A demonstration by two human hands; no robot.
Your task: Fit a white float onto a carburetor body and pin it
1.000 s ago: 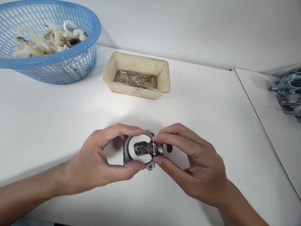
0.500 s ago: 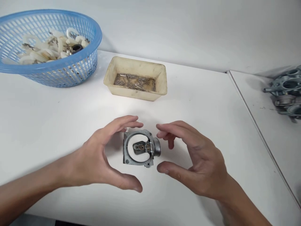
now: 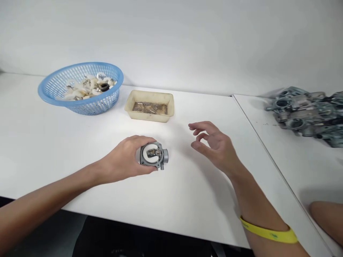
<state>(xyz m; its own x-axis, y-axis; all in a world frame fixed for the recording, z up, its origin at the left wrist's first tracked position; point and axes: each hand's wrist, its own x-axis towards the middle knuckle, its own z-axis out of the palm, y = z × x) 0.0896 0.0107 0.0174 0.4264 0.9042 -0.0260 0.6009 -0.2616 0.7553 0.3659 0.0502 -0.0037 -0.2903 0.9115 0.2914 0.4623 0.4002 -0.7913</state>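
Observation:
A grey metal carburetor body [image 3: 165, 156] with a white C-shaped float in its round bowl faces up over the white table. My left hand [image 3: 128, 157] grips it from the left, fingers along the far side and thumb along the near side. Whether it touches the table I cannot tell. To the right, my right hand [image 3: 214, 144] is raised above the table with its fingers apart and nothing in it. A yellow wristband [image 3: 268, 231] circles my right forearm.
A blue basket [image 3: 80, 101] holds white floats at the back left. Beside it sits a cream tray [image 3: 150, 116] of thin metal pins. Several carburetor bodies [image 3: 305, 110] are piled at the right, past a table seam. Part of another person's arm [image 3: 327, 217] shows at the right edge.
My left hand has closed around the carburetor body. My right hand has moved away from it, up and to the right. The view has shifted, showing more of the pile at the right.

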